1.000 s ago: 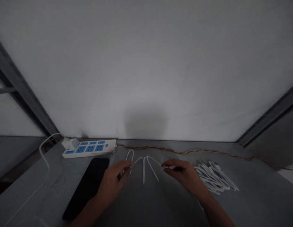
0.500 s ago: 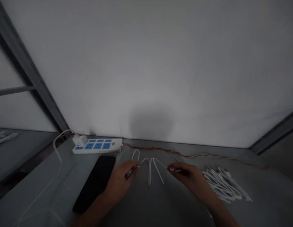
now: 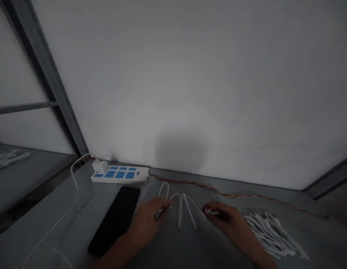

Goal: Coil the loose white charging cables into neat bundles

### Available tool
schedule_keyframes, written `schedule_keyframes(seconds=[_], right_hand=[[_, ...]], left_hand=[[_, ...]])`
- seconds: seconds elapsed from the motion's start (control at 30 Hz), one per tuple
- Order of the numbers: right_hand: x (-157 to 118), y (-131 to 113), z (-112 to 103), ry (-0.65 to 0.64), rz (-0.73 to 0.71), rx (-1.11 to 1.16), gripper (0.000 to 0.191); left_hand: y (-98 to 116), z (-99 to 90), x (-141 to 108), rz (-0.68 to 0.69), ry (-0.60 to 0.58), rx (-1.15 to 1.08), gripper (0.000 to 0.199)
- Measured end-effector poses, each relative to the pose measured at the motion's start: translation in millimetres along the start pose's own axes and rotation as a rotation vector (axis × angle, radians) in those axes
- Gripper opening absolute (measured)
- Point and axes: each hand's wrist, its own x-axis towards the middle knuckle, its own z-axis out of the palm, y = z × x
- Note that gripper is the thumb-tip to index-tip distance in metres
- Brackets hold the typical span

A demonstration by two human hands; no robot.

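A white charging cable (image 3: 180, 213) runs in loose bends over the grey table between my two hands. My left hand (image 3: 151, 220) pinches one end of it, with a small metal-looking tip showing past the fingertips. The fingers of my right hand (image 3: 226, 218) are closed on the cable's other end, a white plug part. Beside my left hand lies a black phone (image 3: 115, 220), face flat on the table. To the right of my right hand is a pile of white cables (image 3: 275, 235), partly behind my forearm.
A white power strip (image 3: 120, 180) with blue sockets stands along the wall, a white charger (image 3: 99, 166) plugged in at its left end. A twisted red-yellow wire (image 3: 198, 183) runs rightward from it. More white cables (image 3: 11, 158) lie on a separate surface at far left.
The view has shifted a little, so everything sits slightly lower and further right. Both hands keep their pinch on the cable ends.
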Motion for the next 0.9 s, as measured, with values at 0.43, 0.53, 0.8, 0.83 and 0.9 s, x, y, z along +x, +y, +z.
schedule_keyframes(seconds=[0.43, 0.53, 0.8, 0.83, 0.9], right_hand=[[-2.4, 3.5, -4.9, -0.029, -0.011, 0.062, 0.033], [-1.9, 2.7, -3.4, -0.006, -0.095, 0.042, 0.031], [3.4, 18.7, 3.1, 0.073, -0.004, -0.389, 0.038], [2.9, 18.5, 3.5, 0.048, 0.017, -0.416, 0.038], [1.5, 16.0, 4.0, 0.002, 0.042, -0.452, 0.031]], left_hand=[[0.8, -3.7, 6.0, -0.244, 0.159, -0.43, 0.038], [-6.3, -3.5, 8.2, -0.326, 0.142, -0.29, 0.045], [-22.0, -6.6, 8.0, -0.318, 0.016, 0.144, 0.018], [-21.5, -5.9, 6.9, -0.309, -0.005, 0.18, 0.014], [-19.5, -4.4, 4.9, -0.29, -0.042, 0.243, 0.012]])
